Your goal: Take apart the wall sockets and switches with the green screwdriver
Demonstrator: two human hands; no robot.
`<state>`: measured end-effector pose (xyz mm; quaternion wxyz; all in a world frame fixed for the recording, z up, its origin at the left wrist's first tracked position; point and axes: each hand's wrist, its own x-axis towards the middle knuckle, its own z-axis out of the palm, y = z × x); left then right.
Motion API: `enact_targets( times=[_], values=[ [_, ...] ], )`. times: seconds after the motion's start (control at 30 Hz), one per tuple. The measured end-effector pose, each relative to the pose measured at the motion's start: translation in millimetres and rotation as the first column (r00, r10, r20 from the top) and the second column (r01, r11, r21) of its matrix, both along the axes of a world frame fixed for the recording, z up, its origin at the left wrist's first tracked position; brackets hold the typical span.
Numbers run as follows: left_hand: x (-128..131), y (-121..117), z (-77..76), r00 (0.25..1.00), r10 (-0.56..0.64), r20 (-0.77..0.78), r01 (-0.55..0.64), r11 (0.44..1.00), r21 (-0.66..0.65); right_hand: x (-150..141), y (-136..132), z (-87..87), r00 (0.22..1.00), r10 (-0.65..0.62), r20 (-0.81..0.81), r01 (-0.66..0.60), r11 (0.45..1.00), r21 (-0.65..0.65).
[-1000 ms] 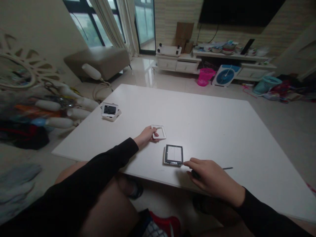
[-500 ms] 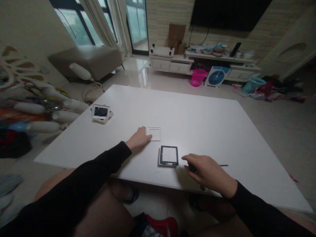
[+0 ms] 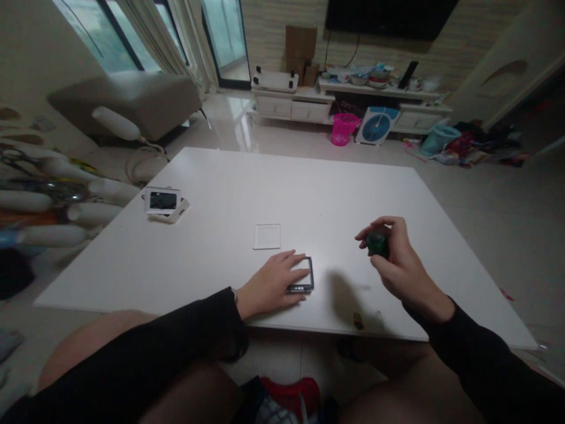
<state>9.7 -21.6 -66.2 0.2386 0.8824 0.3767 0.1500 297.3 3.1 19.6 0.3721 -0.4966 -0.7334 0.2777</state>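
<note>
My left hand (image 3: 276, 284) lies spread over the left part of a small square device (image 3: 311, 275) with a dark rim and a pale panel. Its fingers are apart and cover much of that panel. Just behind it, a thin white square frame (image 3: 267, 237) rests flat on the table. My right hand (image 3: 397, 259) is raised over the table's right side, fingers curled round the dark green handle of a screwdriver (image 3: 378, 243). The handle's end faces left, and the shaft is hidden by the hand. A small brownish piece (image 3: 358, 321) sits near the table's front edge.
On the white table's (image 3: 212, 176) left side lies a stack of white-framed parts with a dark screen (image 3: 163, 201). Beyond the table are a pink basket (image 3: 344, 128), a blue fan (image 3: 376, 126) and a low cabinet (image 3: 311, 111). A rack with padded white arms (image 3: 95, 212) stands at left.
My left hand has let go of the white frame and moved right onto the square device. My right hand, with the screwdriver, has risen and moved right, away from the device.
</note>
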Motion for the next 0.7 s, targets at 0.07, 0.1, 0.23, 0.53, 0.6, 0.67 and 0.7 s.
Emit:
enact_targets(
  times=[0.07,0.1,0.23,0.53,0.6,0.67,0.7],
  values=[
    [1.8,-0.8,-2.9,1.000,0.008,-0.009,-0.008,1.000,-0.002,4.8,4.3,5.1,0.996,-0.028,-0.085,0.028,1.000,-0.005],
    [1.9,-0.1,-4.5,0.999,0.030,-0.012,-0.030,1.000,-0.006,7.4,6.3,8.1,0.992,-0.044,-0.114,0.044,0.999,-0.002],
    [1.2,6.5,-10.6,0.993,0.116,-0.027,-0.117,0.993,-0.036,15.5,11.6,17.3,0.980,-0.079,-0.181,0.080,0.997,-0.002],
    [4.8,14.7,-14.0,0.992,0.116,0.048,-0.111,0.989,-0.096,14.2,10.1,26.4,0.953,-0.135,-0.270,0.119,0.990,-0.078],
    [5.7,15.0,-12.6,0.992,0.115,0.051,-0.110,0.989,-0.101,14.3,10.9,27.5,0.949,-0.165,-0.270,0.149,0.986,-0.077],
    [5.7,15.9,-10.5,0.992,0.116,0.056,-0.110,0.988,-0.106,14.6,11.7,27.6,0.948,-0.189,-0.258,0.178,0.982,-0.065],
    [5.2,16.7,-9.2,0.991,0.117,0.060,-0.110,0.988,-0.111,14.7,11.9,27.6,0.948,-0.194,-0.254,0.184,0.981,-0.061]
  ],
)
